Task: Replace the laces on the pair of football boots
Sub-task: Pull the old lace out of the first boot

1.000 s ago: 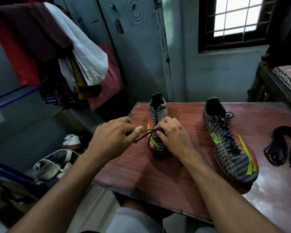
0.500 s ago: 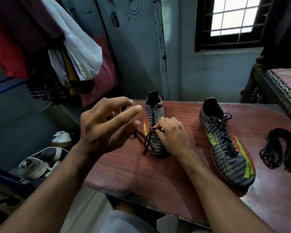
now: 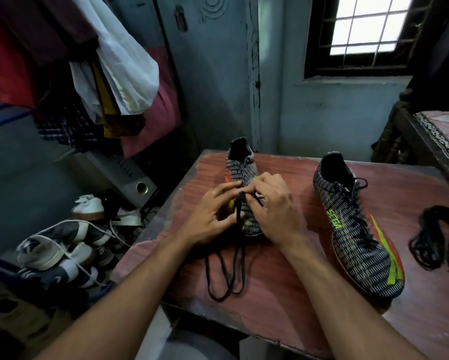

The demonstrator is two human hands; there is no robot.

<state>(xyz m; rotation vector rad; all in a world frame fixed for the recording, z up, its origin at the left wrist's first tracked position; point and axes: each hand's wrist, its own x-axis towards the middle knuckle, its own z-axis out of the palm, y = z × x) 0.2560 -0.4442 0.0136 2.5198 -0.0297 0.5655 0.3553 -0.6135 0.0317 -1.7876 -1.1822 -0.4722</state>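
Both hands meet over the near boot, covering its forefoot, so the eyelets and the exact run of the lace through them cannot be made out. The left hand lies against the boot's left side, fingers bent, with the lace passing between them; the right hand curls over the top and pinches the lace near the boot's midline. The lace's slack hangs toward the viewer in long loops on the table, just in front of the boot. The second boot, laced in black, stands to the right of the near boot, apart from it. A heap of black laces lies farther right, partly cut off by the frame edge. Left of the boot, below table level, a dim pile of shoes is hard to separate.
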